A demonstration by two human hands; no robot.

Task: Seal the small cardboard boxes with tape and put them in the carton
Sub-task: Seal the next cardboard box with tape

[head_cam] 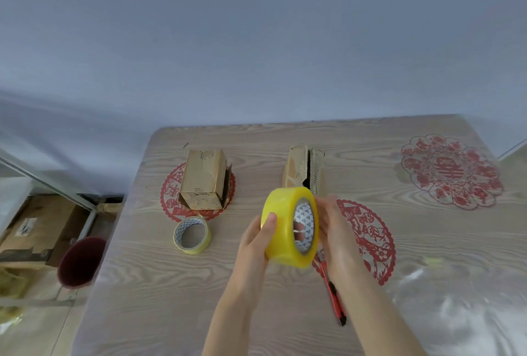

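Both my hands hold a thick yellow tape roll (282, 221) up above the table. My left hand (258, 238) grips its outer band, thumb on top. My right hand (332, 230) holds its right side, with fingertips showing inside the core. Two small cardboard boxes stand at the back: the left box (203, 180) with a flap ajar on its right side, and the right box (303, 168) with an open seam along its top. A thinner tape roll (192, 235) lies flat in front of the left box. No carton shows on the table.
A red utility knife (335, 295) lies on the wooden table (171, 298) under my right forearm. Red paper-cut decals mark the tabletop. A dark red bin (81, 261) and a cardboard carton on a shelf (37, 227) sit left of the table.
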